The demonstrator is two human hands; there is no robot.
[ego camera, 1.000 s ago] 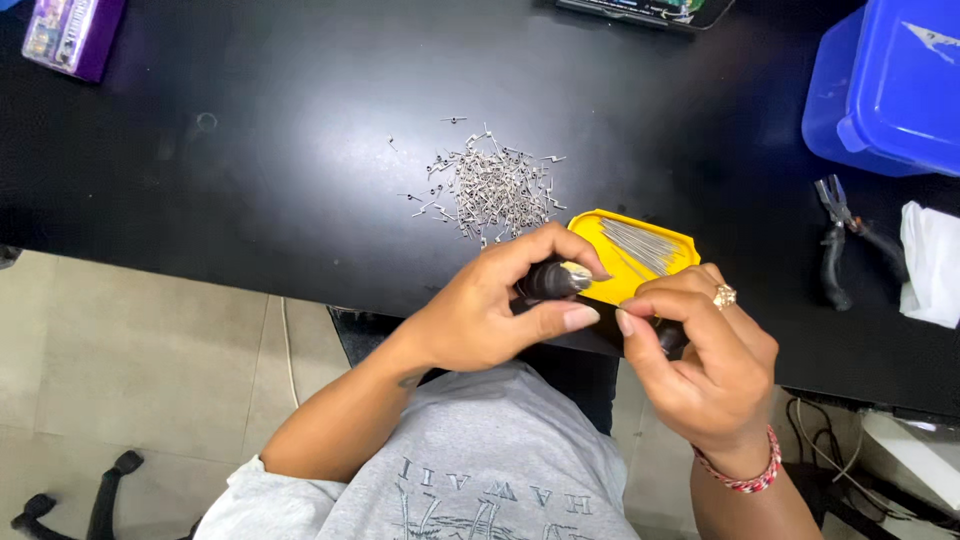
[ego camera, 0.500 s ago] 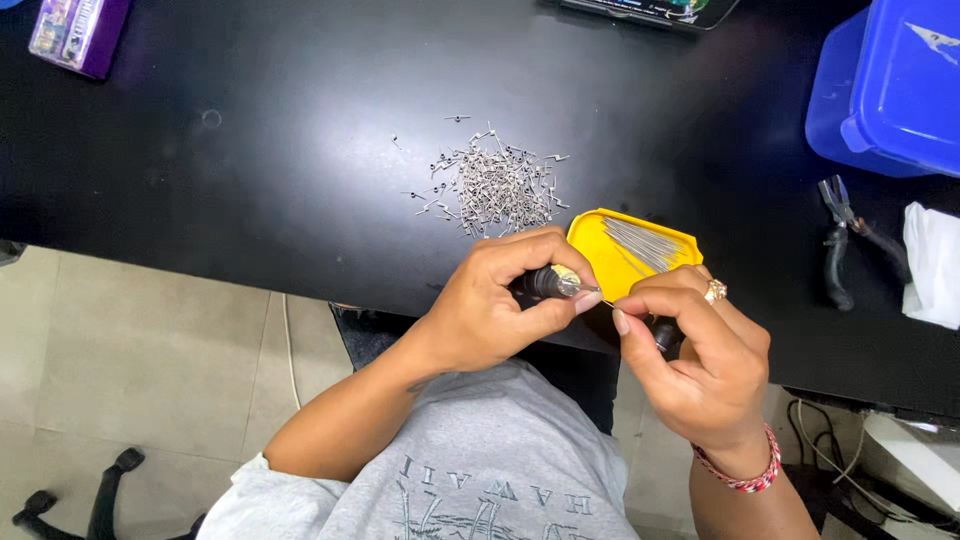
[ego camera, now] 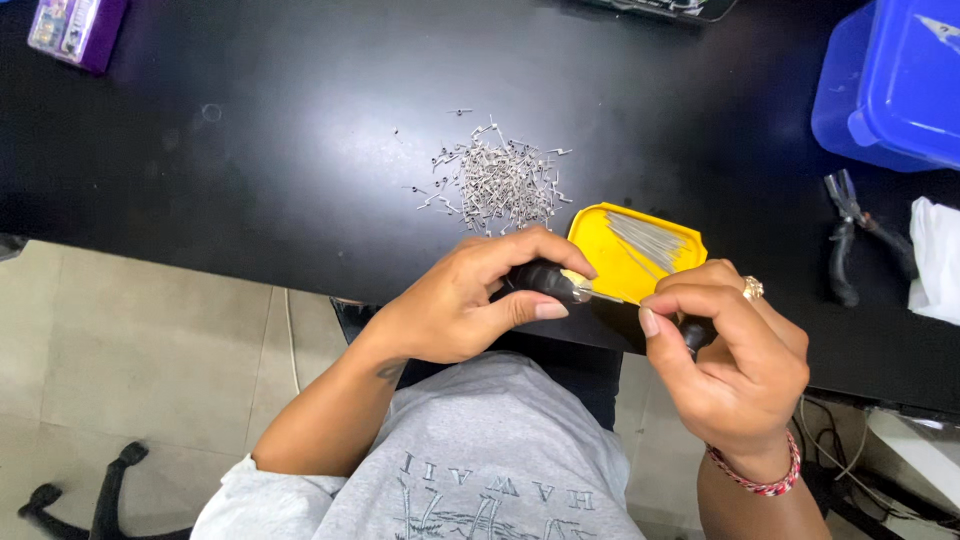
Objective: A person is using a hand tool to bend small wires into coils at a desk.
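Note:
My left hand (ego camera: 470,295) is closed around a black-handled tool (ego camera: 545,280) whose thin metal tip points right, at the near edge of the black table (ego camera: 250,170). My right hand (ego camera: 730,350), with a ring and a red bracelet, pinches something small at that tip and also has a dark object in its palm. Just behind both hands lies a yellow tray (ego camera: 600,255) with several straight metal pins. A loose pile of small bent metal pins (ego camera: 500,180) lies on the table beyond my left hand.
A blue plastic bin (ego camera: 890,80) stands at the back right. Black pliers (ego camera: 850,235) and a white cloth (ego camera: 935,260) lie to the right of the tray. A purple box (ego camera: 75,30) is at the far left corner. A chair base (ego camera: 90,490) shows on the floor.
My two hands have drawn slightly apart, so the tool's metal tip now shows between them. The tray and pin pile have not moved.

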